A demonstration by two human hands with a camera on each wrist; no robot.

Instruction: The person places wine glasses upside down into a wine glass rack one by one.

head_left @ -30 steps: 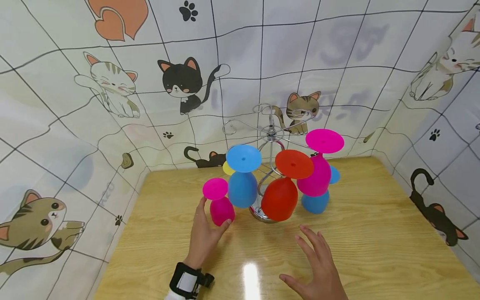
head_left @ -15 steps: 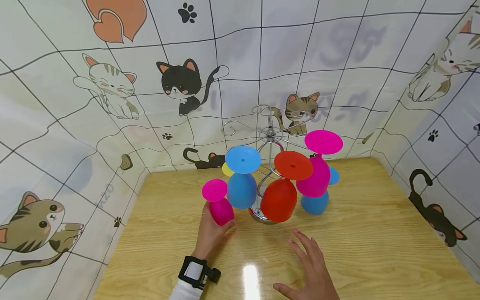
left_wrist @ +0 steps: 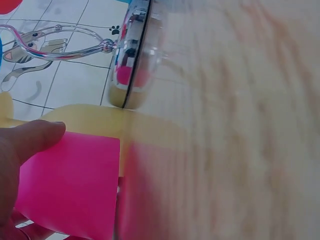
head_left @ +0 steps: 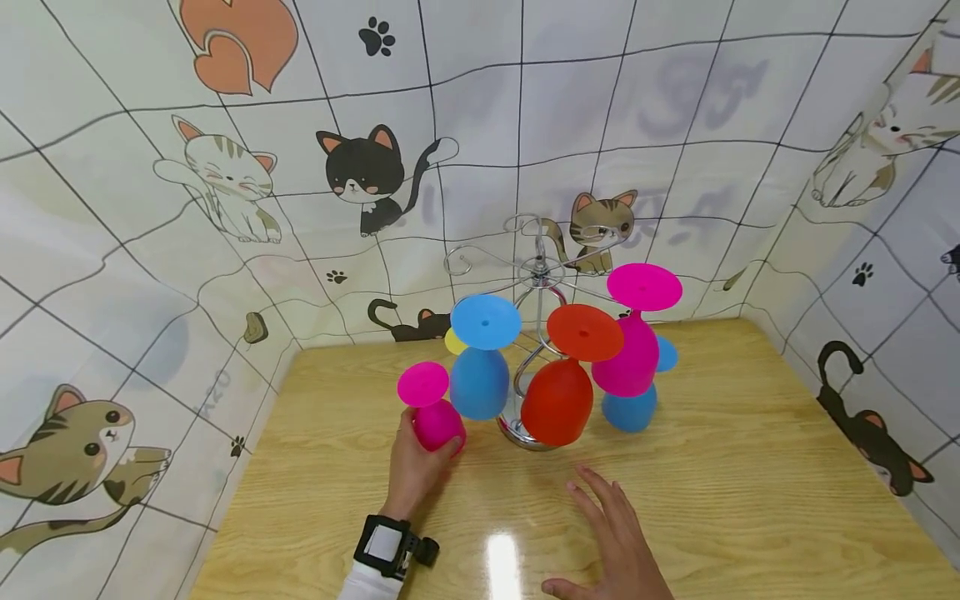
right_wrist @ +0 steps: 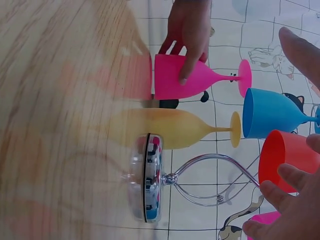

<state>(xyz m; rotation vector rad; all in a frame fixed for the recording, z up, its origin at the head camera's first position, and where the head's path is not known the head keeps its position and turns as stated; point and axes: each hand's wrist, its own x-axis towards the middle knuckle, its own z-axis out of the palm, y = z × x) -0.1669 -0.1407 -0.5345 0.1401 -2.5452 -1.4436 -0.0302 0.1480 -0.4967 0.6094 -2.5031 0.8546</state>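
Note:
My left hand [head_left: 414, 468] grips the bowl of a pink plastic goblet [head_left: 437, 423] at the left of the metal stand. The goblet is upside down, its round foot on top, its rim right at the table surface in the right wrist view. Thumb and fingers lie on either side of the bowl; in the left wrist view the thumb [left_wrist: 40, 137] is on the pink wall [left_wrist: 75, 182]. My right hand [head_left: 617, 537] holds nothing, fingers spread above the table front. Nearest to it is a red goblet [head_left: 558, 404] hanging upside down from the stand.
The chrome stand [head_left: 540, 271] has curled arms and a round base [head_left: 525, 433]. Blue [head_left: 480, 383] and pink [head_left: 626, 358] goblets hang from it, another blue one [head_left: 630, 410] is behind at right. A yellow goblet [right_wrist: 185, 127] stands upside down beside the held one.
My left fingers have closed more fully round the pink goblet, which has shifted slightly left and tilted a little. My right hand has drifted a little left and down, still spread.

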